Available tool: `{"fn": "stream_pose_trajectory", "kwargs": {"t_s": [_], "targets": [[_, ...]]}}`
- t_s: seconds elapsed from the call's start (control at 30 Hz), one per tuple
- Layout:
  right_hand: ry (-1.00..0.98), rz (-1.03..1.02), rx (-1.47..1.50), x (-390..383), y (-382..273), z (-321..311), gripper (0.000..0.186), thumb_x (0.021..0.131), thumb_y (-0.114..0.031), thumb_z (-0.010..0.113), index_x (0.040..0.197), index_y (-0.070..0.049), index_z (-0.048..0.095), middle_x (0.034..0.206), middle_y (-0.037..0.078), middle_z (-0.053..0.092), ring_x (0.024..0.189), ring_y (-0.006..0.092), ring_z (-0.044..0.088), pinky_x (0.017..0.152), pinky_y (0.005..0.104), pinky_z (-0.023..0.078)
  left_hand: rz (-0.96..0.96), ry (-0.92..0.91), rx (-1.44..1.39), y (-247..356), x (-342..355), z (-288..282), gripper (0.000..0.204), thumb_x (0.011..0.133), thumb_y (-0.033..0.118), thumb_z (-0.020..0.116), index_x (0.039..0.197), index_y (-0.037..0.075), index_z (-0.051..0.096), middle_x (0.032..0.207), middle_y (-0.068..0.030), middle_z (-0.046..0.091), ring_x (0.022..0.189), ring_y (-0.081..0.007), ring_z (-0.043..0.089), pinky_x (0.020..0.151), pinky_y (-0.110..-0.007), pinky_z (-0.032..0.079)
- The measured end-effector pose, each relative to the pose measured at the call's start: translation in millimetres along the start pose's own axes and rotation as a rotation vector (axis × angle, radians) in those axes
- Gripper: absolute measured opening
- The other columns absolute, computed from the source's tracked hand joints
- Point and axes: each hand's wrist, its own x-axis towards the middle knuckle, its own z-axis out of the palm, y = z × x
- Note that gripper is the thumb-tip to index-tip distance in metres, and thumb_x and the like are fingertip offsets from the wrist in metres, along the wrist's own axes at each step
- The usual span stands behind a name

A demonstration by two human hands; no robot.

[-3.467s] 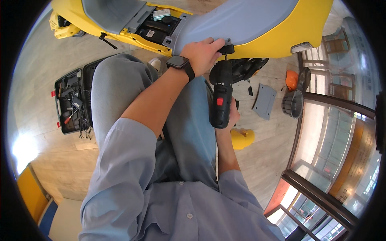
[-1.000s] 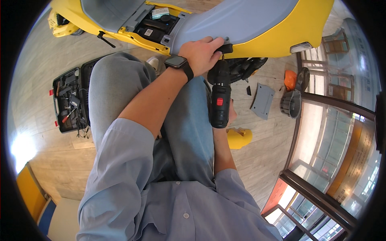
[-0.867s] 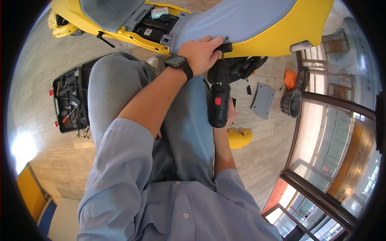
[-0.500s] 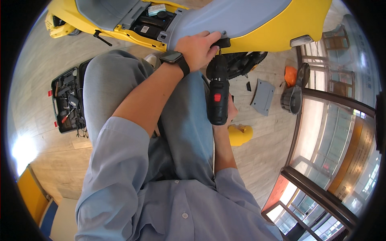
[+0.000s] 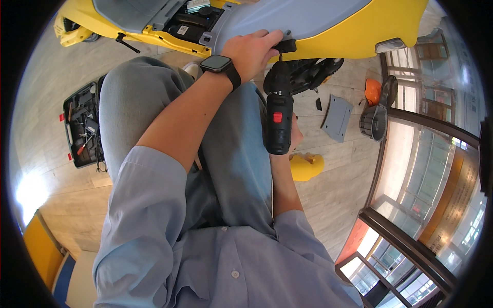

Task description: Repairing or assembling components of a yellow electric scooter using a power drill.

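My right hand (image 5: pixel 295 134) is wrapped round the grip of a black cordless drill (image 5: pixel 279 123) with a red switch on top; the drill body hides most of its fingers. The bit points away from me at the lower edge of a yellow and grey scooter body (image 5: pixel 334 43), just below a small black piece (image 5: pixel 285 46). My left hand (image 5: pixel 250 51), with a dark watch on the wrist, lies against the grey panel. Its thumb and fingers close on the left end of the black piece. Whether the bit touches a screw is too small to tell.
An opened compartment (image 5: pixel 192 25) with dark parts lies left of my hand. A tool case (image 5: pixel 84 126) with loose tools is on the floor at left. At right lie a grey panel (image 5: pixel 337 118), a yellow piece (image 5: pixel 307 167), a grey bin-like part (image 5: pixel 373 123) and an orange object (image 5: pixel 373 91).
The view has shifted slightly, with the scooter body sitting a little higher in the picture. Both hands keep their places at the black piece and on the drill.
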Motion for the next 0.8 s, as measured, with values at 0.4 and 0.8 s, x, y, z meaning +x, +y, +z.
{"fn": "stream_pose_trajectory", "kwargs": {"t_s": [0.4, 0.8], "targets": [[-0.004, 0.0, -0.023, -1.0, -0.4, -0.4, 0.036, 0.08, -0.011, 0.075, 0.114, -0.007, 0.066, 0.08, 0.006, 0.07, 0.068, 0.0138, 0.063, 0.067, 0.0283, 0.052, -0.026, -0.02, 0.022, 2.1, -1.1, -1.6, 0.022, 0.092, 0.025, 0.062, 0.111, 0.017, 0.054, 0.093, -0.0085, 0.064, 0.086, -0.0347, 0.066, 0.069, -0.046, 0.052], [-0.002, 0.027, 0.042, -1.5, 1.2, 3.1, 0.029, 0.083, -0.009, 0.07, 0.112, -0.007, 0.067, 0.08, 0.005, 0.069, 0.069, 0.0117, 0.062, 0.067, 0.0273, 0.051, 0.002, 0.002, 0.026, 1.2, -1.6, -2.5, 0.023, 0.092, 0.026, 0.062, 0.112, 0.018, 0.054, 0.094, -0.0082, 0.065, 0.085, -0.0343, 0.066, 0.069, -0.046, 0.053]]}}
